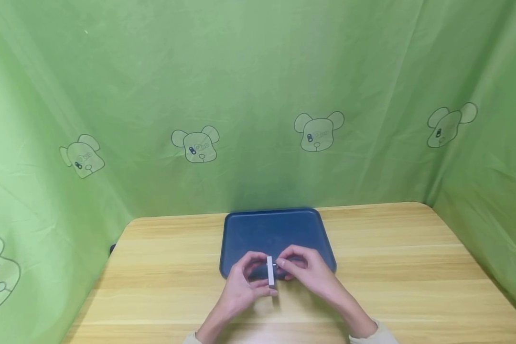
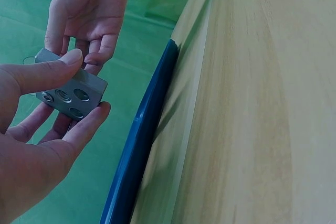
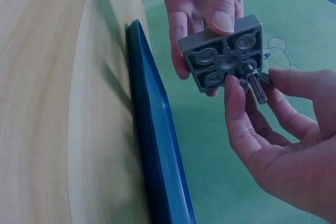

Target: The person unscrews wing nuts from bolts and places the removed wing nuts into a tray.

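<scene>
My left hand point(image 1: 240, 285) grips a small square grey metal block point(image 3: 215, 59) by its edges, thumb on one side and fingers on the other. Several round holes pierce the block. From one corner hole a threaded bolt point(image 3: 257, 88) sticks out towards my right hand point(image 1: 313, 272). A wing nut point(image 3: 265, 77) sits on that bolt near the block's face, and my right thumb and fingers pinch its wings. In the left wrist view the block's other face shows, with a round bolt head point(image 2: 48, 97) in one corner hole. Both hands are above the tray's near edge.
A dark blue tray point(image 1: 275, 229) lies on the wood-grain table point(image 1: 163, 267), near its far edge. Green cloth point(image 1: 258, 86) with bear-head drawings hangs behind the table and along both sides. A small dark object point(image 1: 112, 249) shows at the table's left edge.
</scene>
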Tool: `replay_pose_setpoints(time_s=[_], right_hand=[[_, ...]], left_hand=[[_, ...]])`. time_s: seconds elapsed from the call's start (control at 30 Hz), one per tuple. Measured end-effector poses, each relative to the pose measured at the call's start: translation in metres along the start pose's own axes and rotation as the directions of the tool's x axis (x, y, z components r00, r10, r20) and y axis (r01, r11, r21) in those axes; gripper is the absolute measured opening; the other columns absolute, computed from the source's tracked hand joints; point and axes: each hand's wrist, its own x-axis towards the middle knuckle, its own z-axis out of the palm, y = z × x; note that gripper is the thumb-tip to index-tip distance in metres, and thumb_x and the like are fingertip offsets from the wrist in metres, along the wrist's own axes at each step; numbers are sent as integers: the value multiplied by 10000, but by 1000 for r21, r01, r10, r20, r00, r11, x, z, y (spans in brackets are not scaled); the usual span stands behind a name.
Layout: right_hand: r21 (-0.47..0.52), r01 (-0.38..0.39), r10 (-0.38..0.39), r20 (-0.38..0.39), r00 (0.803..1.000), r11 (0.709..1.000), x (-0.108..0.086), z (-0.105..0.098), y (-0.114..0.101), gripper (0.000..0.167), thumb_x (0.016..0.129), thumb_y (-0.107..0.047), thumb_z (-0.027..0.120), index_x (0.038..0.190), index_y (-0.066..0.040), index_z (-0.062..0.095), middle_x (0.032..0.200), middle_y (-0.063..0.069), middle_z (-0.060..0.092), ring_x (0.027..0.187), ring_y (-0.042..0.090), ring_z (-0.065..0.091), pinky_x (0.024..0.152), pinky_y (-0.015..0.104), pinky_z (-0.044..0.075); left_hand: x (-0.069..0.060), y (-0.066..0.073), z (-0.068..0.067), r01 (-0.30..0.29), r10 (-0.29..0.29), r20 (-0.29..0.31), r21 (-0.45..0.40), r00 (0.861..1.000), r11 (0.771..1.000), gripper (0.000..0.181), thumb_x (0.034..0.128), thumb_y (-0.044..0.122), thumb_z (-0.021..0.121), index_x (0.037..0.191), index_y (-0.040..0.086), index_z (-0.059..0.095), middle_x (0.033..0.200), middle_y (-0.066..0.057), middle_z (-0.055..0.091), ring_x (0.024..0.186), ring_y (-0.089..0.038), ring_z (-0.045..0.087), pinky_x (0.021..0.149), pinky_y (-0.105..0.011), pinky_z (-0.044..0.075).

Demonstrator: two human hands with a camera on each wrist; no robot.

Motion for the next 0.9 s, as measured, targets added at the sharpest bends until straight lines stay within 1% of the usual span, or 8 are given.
replay_pose_setpoints(time_s=[0.23,0.33,0.43,0.53,0.63,0.77,0.9], right_hand=[[11,0,0,1,1000,1000,-1,1,0,191,969,-134,711,1055,33,678,1089,239,686,998,438,707,811,368,669],[14,1,-1,4,1000,1000,-1,1,0,188,965,-122,714,1058,36,674,1091,246,684,1011,456,700,817,366,668],[0,1,-1,5,1000,1000,-1,0,0,205,956,-119,723,1073,41,669,1076,241,697,997,457,704,811,339,666],[-21,-8,8,7,1000,1000,-2,-1,-1,235,942,-120,739,1095,43,665,1042,245,712,965,436,716,802,307,655],[-42,-18,18,1,1000,999,-3,-1,-2,247,925,-120,756,1105,24,668,1024,219,727,948,404,724,791,278,634],[-60,-26,25,-12,1000,998,-2,-1,-3,249,899,-106,775,1104,-3,677,1063,161,729,965,328,733,808,271,623],[-66,-29,27,-18,999,997,-2,0,-3,286,881,-88,786,1127,5,672,1113,186,714,965,256,732,826,271,626]], left_hand=[[-1,0,0,0,0,-8,0,1000,1000,686,656,-222,810,1262,-15,566,1294,-219,599,1251,-509,552,945,-414,620],[-1,0,0,0,0,-9,-4,1000,1000,686,656,-225,809,1262,-15,566,1293,-212,602,1253,-513,549,946,-416,620],[-1,0,1,0,-1,-9,-6,1000,1000,684,655,-227,808,1260,-17,567,1294,-215,601,1251,-514,550,946,-415,620],[-1,0,0,4,-4,-8,-9,1000,1000,685,654,-227,808,1259,-19,566,1297,-223,597,1247,-511,554,947,-421,619],[0,-1,0,7,-7,-6,-10,1000,1000,688,651,-228,808,1260,-19,565,1298,-226,595,1241,-504,561,950,-430,618],[0,-1,1,4,-4,-3,-10,1000,1000,690,651,-233,806,1262,-19,565,1310,-265,580,1239,-497,564,949,-432,618],[0,-2,1,6,-6,0,-11,1000,1000,692,650,-239,799,1263,-22,564,1310,-275,579,1240,-490,563,946,-432,620]])
